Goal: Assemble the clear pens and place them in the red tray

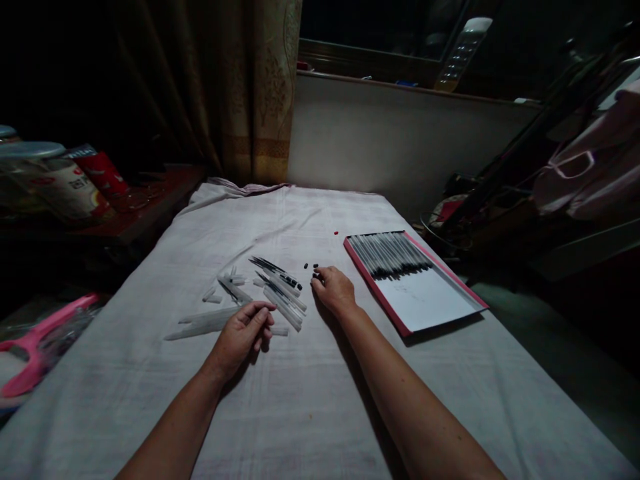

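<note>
My left hand (245,333) rests on the white cloth with its fingers curled together round a thin clear pen barrel. My right hand (334,288) lies further out, its fingertips pinched on a small black cap at the cloth. A few more small black caps (315,267) lie just beyond it. Between the hands lies a loose heap of clear pen barrels and refills (280,287). To the right, a shallow red-edged tray (430,303) holds a row of assembled pens (390,253) at its far end.
The white cloth (310,400) covers the table. A clear plastic sleeve (205,321) lies left of my left hand. Jars and a red packet (100,173) stand on a dark shelf at the left. A pink tool (35,340) lies low left. Clutter fills the right side.
</note>
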`<state>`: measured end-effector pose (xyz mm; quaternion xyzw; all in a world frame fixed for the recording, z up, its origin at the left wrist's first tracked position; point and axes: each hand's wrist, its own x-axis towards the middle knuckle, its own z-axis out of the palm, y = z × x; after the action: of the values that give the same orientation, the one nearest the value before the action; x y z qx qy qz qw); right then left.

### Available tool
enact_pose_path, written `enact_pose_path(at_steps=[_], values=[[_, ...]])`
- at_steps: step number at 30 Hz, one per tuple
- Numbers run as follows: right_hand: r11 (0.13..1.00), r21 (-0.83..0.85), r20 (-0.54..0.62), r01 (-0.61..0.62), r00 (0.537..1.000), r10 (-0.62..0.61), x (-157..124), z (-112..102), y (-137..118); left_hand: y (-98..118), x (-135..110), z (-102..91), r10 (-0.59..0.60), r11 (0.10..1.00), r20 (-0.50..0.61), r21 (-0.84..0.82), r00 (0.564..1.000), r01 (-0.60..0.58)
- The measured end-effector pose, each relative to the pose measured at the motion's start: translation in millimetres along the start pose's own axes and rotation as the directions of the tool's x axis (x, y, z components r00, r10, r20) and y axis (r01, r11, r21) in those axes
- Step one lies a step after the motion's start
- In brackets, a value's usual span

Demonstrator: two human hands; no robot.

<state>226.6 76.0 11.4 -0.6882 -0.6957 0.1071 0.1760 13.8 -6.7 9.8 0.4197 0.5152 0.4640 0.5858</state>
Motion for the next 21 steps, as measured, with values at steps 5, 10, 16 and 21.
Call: enact_pose_path(at_steps=[5, 10, 16, 21], values=[[0.999, -0.052, 0.013, -0.005, 1.000, 0.006, 0.7, -0.7, -2.5, 0.9, -0.2, 1.7, -0.009, 1.000, 0.000, -0.011, 1.000, 0.009], [0.996, -0.053, -0.008, 0.078, 0.997, -0.078, 2.9, -1.8, -20.1, 0.4, 0.9, 2.1, -0.009, 1.000, -0.001, -0.029, 1.000, 0.009], [0.980, -0.094, 0.080, 0.178, 0.982, -0.171, 14.8, 6.3, -55.2, 2.0, 1.1, 2.2, 0.012, 0.999, 0.008, -0.034, 1.000, -0.012], [0.986, -0.099, 0.080, 0.137, 0.988, -0.130, 18.8, 8.1, -61.6, 1.9, 0.0, 2.8, 0.021, 0.999, 0.011, -0.028, 1.000, -0.021]])
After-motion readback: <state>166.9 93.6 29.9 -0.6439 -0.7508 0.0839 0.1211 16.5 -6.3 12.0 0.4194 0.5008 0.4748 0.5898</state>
